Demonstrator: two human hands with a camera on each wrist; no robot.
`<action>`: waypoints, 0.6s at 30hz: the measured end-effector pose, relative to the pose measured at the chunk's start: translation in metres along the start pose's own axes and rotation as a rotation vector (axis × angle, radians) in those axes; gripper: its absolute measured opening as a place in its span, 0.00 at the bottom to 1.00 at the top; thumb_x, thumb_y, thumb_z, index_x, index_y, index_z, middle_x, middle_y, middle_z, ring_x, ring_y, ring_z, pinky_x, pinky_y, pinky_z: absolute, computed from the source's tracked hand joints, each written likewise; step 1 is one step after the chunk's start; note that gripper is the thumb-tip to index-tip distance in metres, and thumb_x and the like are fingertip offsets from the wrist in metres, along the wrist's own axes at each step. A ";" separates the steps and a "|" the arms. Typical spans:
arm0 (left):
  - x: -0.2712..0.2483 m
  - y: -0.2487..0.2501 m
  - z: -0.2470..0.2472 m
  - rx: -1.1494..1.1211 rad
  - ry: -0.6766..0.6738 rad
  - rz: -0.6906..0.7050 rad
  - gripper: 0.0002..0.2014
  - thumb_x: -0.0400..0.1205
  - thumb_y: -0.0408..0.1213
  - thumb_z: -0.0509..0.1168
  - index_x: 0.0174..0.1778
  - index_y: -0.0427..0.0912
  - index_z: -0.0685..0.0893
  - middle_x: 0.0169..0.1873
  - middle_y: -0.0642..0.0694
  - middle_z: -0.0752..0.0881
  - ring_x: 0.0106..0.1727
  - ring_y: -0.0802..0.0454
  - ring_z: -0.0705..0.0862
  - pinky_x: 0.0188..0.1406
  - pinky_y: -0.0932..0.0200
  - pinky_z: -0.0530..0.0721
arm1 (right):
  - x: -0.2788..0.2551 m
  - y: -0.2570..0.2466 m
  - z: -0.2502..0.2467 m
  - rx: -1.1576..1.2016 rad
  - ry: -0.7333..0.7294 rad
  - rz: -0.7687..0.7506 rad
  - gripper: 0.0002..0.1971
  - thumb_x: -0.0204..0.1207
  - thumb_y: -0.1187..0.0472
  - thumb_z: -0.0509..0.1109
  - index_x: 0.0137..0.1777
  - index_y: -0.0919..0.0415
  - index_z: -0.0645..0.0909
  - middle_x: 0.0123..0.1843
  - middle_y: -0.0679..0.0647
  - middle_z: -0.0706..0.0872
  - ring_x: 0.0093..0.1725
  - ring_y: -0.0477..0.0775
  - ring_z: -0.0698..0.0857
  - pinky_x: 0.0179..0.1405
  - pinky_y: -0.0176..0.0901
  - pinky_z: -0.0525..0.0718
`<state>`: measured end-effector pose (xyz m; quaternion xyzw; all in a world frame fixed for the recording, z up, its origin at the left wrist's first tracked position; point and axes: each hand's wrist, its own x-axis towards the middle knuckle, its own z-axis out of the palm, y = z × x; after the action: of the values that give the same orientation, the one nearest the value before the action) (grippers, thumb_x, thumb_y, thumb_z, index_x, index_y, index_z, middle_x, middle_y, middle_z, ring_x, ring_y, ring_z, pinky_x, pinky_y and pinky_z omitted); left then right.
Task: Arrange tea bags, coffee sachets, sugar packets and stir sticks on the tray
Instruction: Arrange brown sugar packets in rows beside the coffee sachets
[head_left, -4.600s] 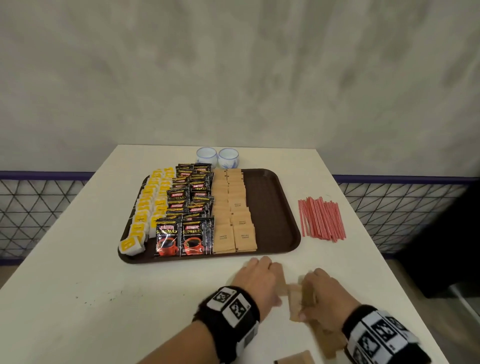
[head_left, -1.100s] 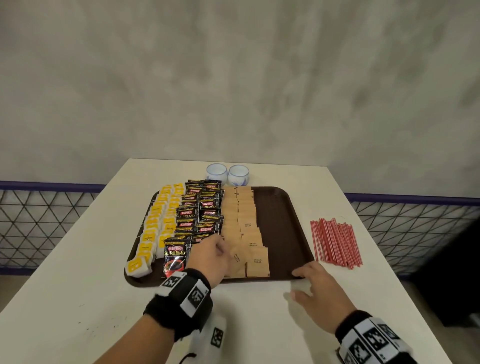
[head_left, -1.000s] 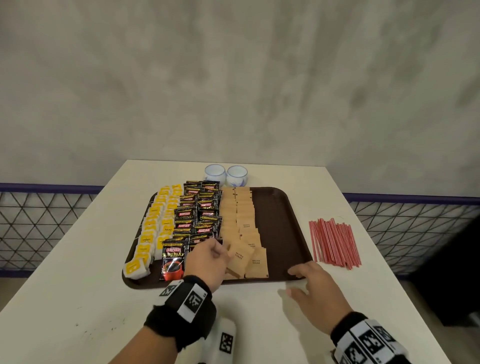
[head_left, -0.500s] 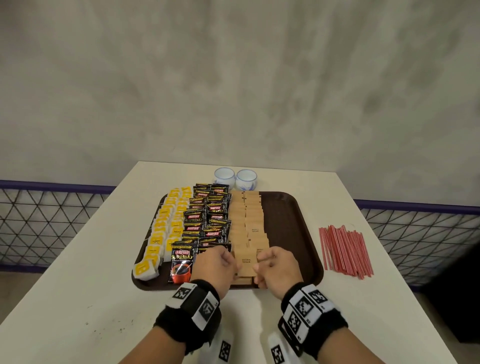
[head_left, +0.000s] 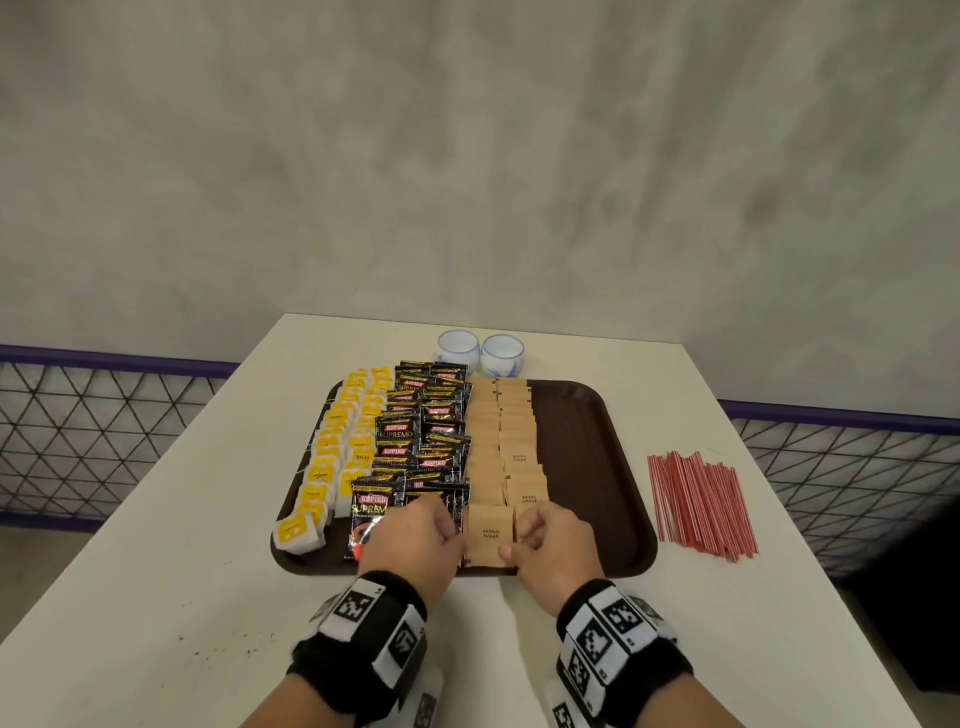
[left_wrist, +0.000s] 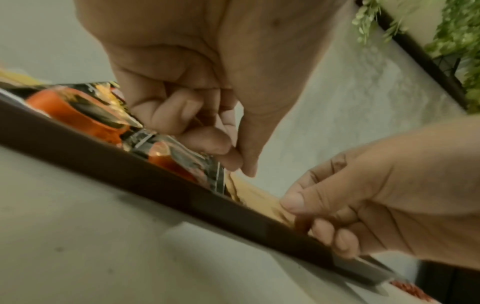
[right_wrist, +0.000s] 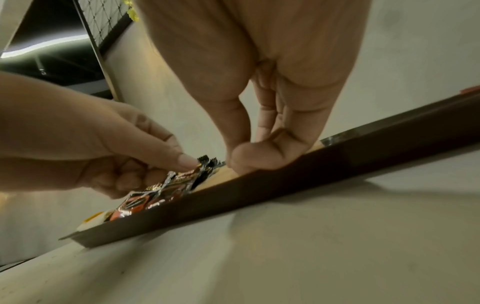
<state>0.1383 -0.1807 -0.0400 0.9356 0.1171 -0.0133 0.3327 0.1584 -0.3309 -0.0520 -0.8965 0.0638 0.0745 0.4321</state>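
Both hands sit over the near rim of the tray (head_left: 641, 525), fingers curled. Left hand (head_left: 415, 540): thumb and forefinger pinch the left edge of the nearest sugar packet (head_left: 489, 535). Right hand (head_left: 556, 548): thumb and curled fingers pinch the packet's right edge; in the right wrist view its fingertips (right_wrist: 249, 158) press down just inside the rim. The packet lies flat between the two hands, print reading away from the person, its long axis running near to far.

Just left of the left hand: front coffee sachet (head_left: 370, 512), partly under the knuckles. Beyond the grip: sugar packets in two overlapping rows (head_left: 511, 431), coffee sachets (head_left: 426, 421) alongside, tea bags (head_left: 337, 452) leftmost, all rows running near to far. Well right of the right hand, off the tray: stir sticks (head_left: 698, 504) on the table (head_left: 182, 545), lengths near to far. Farthest: two cups (head_left: 478, 353).
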 end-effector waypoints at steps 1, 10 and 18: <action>-0.003 -0.006 -0.005 -0.026 0.014 0.014 0.08 0.76 0.48 0.70 0.37 0.53 0.78 0.33 0.54 0.84 0.37 0.60 0.82 0.40 0.61 0.84 | -0.002 0.000 -0.006 -0.012 0.004 -0.030 0.10 0.70 0.64 0.77 0.39 0.55 0.76 0.38 0.47 0.81 0.35 0.40 0.79 0.31 0.25 0.74; -0.037 -0.116 -0.067 0.228 0.006 0.165 0.15 0.69 0.32 0.77 0.41 0.60 0.89 0.44 0.62 0.85 0.47 0.55 0.83 0.47 0.62 0.76 | -0.030 0.049 -0.097 -0.704 -0.168 -0.165 0.19 0.82 0.51 0.62 0.72 0.46 0.73 0.73 0.42 0.74 0.70 0.46 0.74 0.71 0.40 0.71; -0.044 -0.117 -0.069 0.300 0.014 0.248 0.13 0.77 0.38 0.70 0.56 0.56 0.81 0.59 0.56 0.81 0.63 0.54 0.79 0.56 0.67 0.71 | -0.058 0.060 -0.082 -0.743 -0.208 -0.195 0.31 0.85 0.50 0.56 0.84 0.49 0.47 0.86 0.43 0.47 0.85 0.50 0.47 0.81 0.40 0.47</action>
<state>0.0651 -0.0587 -0.0547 0.9821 -0.0002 0.0173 0.1877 0.0972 -0.4297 -0.0366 -0.9813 -0.0972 0.1415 0.0876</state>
